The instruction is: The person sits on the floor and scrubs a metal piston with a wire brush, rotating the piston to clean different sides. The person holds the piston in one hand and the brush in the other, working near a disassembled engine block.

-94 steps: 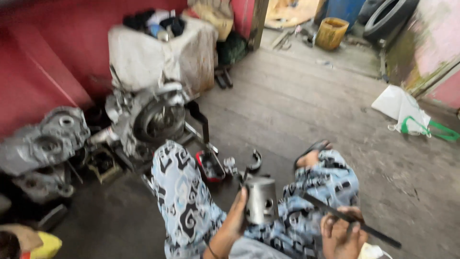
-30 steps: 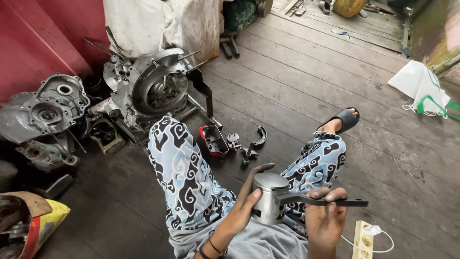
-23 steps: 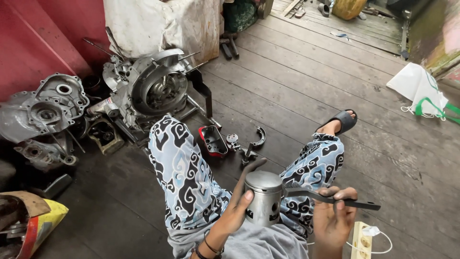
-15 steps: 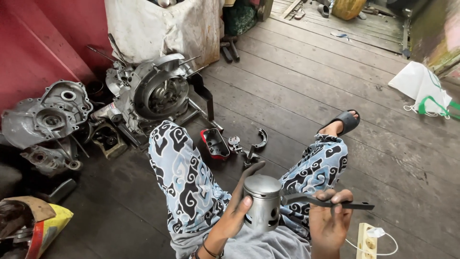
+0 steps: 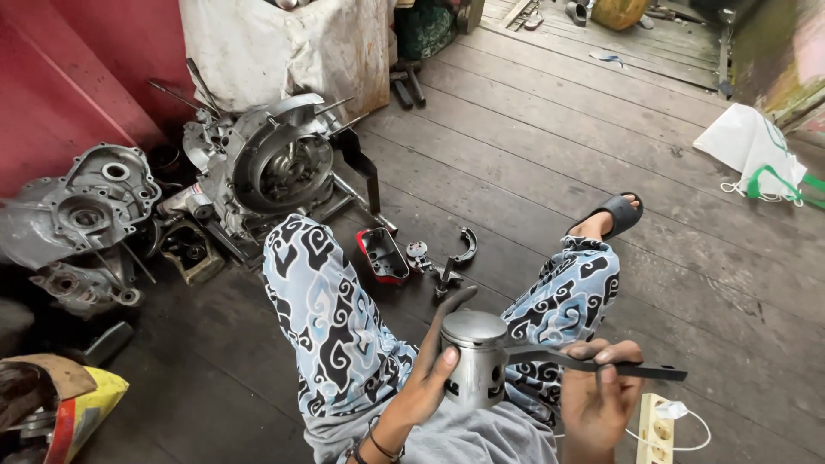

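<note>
Left hand (image 5: 427, 378) fingers (image 5: 444, 362) wrapped around metal piston (image 5: 473, 359), crown up, held above lap between knees. Right hand (image 5: 593, 397) fingers (image 5: 608, 365) closed on dark flat tool (image 5: 593, 364), tip against piston side just under crown. Patterned trousers (image 5: 326, 318) below. On plank floor (image 5: 533, 172) ahead: red tray (image 5: 382, 255), small parts (image 5: 443, 262); engine case (image 5: 275, 163) farther left. White power strip (image 5: 656, 427) beside right hand.

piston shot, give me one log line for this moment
left hand: grips piston | right hand: holds flat tool against piston | seated on plank floor
</note>
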